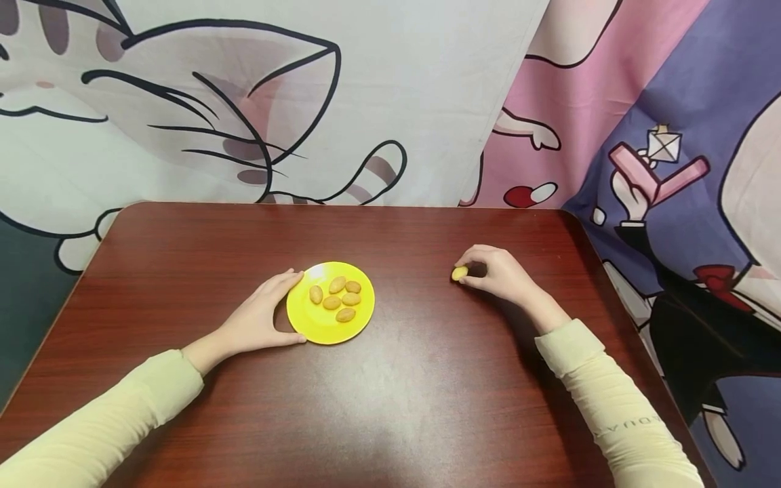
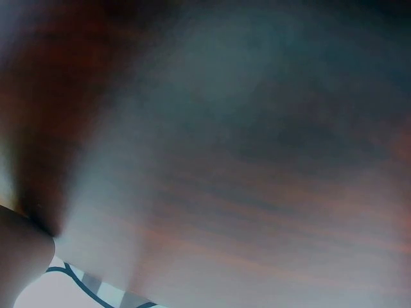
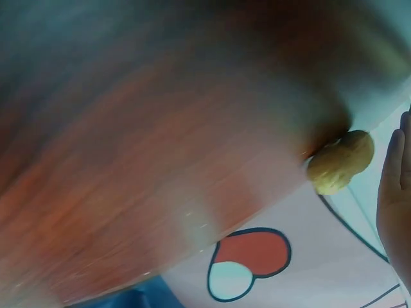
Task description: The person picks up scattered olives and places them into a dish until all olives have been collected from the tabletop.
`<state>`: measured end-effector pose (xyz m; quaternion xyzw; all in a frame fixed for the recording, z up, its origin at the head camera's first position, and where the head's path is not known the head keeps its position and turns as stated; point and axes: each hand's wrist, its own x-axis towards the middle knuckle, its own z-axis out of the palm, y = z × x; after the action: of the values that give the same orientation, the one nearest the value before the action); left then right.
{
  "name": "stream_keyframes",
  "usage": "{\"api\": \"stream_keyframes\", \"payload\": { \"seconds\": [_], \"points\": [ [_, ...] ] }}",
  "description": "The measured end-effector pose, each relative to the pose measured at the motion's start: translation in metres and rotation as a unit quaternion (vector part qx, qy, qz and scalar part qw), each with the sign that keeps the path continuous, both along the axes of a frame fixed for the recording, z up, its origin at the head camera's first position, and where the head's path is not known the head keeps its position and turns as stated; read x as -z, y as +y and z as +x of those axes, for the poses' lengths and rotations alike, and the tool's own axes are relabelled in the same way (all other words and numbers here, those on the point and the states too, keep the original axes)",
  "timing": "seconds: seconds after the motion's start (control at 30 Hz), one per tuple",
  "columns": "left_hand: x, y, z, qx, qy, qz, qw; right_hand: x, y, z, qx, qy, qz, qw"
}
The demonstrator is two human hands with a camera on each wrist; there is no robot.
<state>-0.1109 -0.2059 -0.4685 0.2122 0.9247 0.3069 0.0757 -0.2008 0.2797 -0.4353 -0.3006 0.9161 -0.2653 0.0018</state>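
My left hand (image 1: 259,317) grips the left side of a round yellow plate (image 1: 297,317), fingers at its upper rim and thumb at its lower rim. Several small oval yellow-brown pieces (image 1: 332,302), whose kind I cannot tell, lie on the plate. To the right, my right hand (image 1: 503,274) pinches a similar small oval piece (image 1: 459,273) between thumb and forefinger, low at the tabletop. The right wrist view shows a lumpy yellow-brown shape (image 3: 340,163) beside part of the hand (image 3: 395,199). Only a dark, blurred bit of the left hand (image 2: 24,253) enters the left wrist view.
Both hands are over a dark reddish-brown wooden table (image 1: 390,407) with rounded far corners. Behind it hangs a pale cloth (image 1: 427,102) with a cartoon cat; pink and purple printed cloth (image 1: 610,81) continues along the right side.
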Motion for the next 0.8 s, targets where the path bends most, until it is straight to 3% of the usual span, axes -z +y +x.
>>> {"api": "stream_keyframes", "payload": {
  "seconds": [0.8],
  "points": [
    [0.0,-0.001,0.0,-0.002,-0.005,-0.003,1.0,-0.017,-0.069,-0.001,-0.073,0.003,-0.015,0.9973]
  ]
}}
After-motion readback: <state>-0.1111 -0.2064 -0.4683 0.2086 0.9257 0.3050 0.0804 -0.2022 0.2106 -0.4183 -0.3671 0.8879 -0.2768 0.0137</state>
